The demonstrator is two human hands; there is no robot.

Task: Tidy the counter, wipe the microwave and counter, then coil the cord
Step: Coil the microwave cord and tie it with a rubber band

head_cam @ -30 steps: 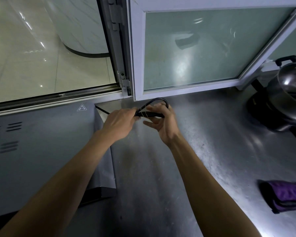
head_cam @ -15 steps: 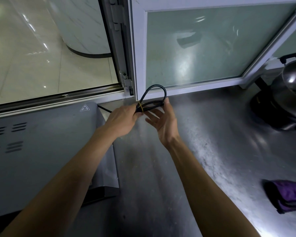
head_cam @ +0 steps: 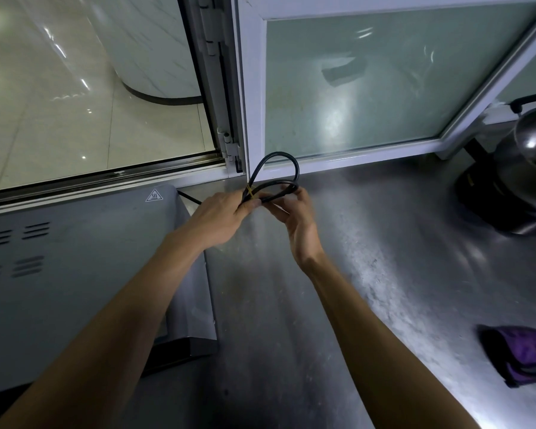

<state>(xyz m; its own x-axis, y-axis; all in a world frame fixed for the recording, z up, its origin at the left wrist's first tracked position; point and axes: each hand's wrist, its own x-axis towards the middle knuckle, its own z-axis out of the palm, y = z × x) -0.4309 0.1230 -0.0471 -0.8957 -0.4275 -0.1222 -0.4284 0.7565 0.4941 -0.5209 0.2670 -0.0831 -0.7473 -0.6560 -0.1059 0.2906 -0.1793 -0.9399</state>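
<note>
Left hand (head_cam: 220, 212) pinches looped black cord (head_cam: 287, 162) at yellow tie (head_cam: 250, 193); right hand (head_cam: 294, 216) fingers curl around loop, above counter (head_cam: 369, 274).

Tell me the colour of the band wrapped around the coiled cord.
Yellow: a thin band crosses the black cord, seen in the head view.

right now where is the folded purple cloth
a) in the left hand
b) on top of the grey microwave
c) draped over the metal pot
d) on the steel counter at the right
d, the folded purple cloth lies on the bare steel counter, away from both hands.
</note>
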